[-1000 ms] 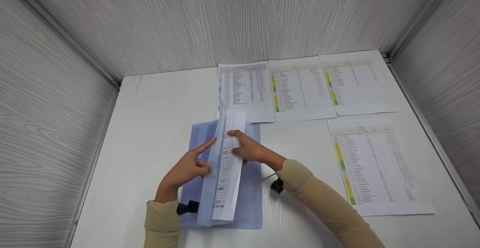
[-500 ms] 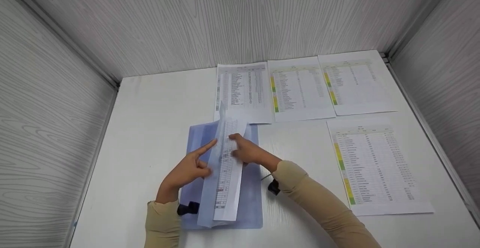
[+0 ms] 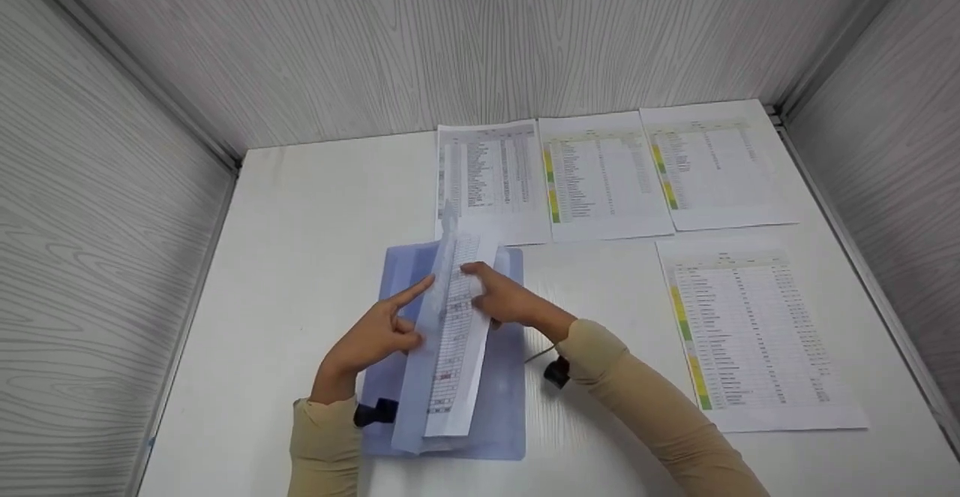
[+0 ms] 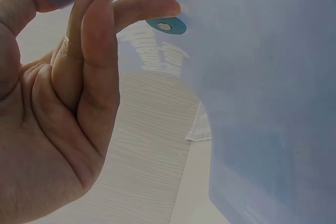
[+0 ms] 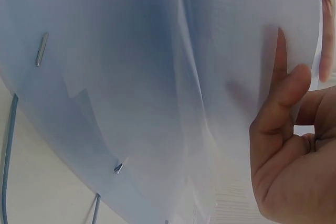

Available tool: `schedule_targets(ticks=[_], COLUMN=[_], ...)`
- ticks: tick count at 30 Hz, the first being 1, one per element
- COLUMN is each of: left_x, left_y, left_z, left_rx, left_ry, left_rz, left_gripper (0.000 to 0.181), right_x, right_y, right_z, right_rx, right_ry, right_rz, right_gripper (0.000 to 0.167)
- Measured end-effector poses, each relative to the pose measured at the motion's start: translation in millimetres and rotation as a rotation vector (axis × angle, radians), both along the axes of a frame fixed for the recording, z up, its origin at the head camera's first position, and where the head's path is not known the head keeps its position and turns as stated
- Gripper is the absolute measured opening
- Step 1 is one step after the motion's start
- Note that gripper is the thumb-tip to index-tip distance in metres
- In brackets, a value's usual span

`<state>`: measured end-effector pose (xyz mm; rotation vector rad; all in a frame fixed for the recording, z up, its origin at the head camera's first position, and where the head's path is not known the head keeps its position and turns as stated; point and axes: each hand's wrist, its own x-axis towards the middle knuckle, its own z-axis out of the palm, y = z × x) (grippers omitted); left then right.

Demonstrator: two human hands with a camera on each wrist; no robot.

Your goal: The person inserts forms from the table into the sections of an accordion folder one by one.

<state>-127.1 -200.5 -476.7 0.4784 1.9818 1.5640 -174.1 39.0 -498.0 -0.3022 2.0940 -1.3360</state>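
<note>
A translucent blue folder lies on the table, its upper flap raised. My left hand grips that flap's left side, index finger stretched along it; in the left wrist view one finger of the hand rests beside a teal snap button. Printed paper stands tilted against the flap's right side. My right hand pinches the paper's right edge between thumb and fingers. In the right wrist view the hand is at the white paper, with some fingers partly hidden behind it.
Three printed sheets lie side by side along the table's back edge. Another sheet lies at the right. Black wrist devices sit by both sleeves. Wood-patterned panels surround the table.
The upper part of the paper and the flap lean slightly further right. Both hands keep their hold in nearly the same place.
</note>
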Motion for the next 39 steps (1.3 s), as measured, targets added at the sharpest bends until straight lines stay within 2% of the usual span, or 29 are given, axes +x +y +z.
schedule_targets(ticks=[9,16,26,32,39], left_x=[-1.0,-1.3,-0.9,-0.6,0.1], left_y=[0.9,3.0,0.5,1.2,2.2], left_z=[2.3,4.5,-0.1,-2.8,-3.2], left_rx=[-0.014,-0.027,-0.004,-0.022,-0.025], left_ry=[0.006,0.031,0.035,0.040,0.038], left_rz=[-0.004,-0.016,-0.013,-0.009,-0.010], left_gripper=[0.084,0.084,0.085,0.084,0.084], right_x=[-2.3,-3.4,-3.6,0.0,9.5], right_y=[0.9,-8.4,-13.5,-3.7,25.1], right_z=[8.4,4.7,-1.9,-3.0,2.7], right_rx=[0.005,0.013,0.026,-0.009,-0.116], right_ry=[-0.003,-0.022,0.006,-0.004,0.015], right_rz=[0.020,0.017,0.005,0.007,0.073], right_gripper=[0.058,0.058,0.059,0.063,0.064])
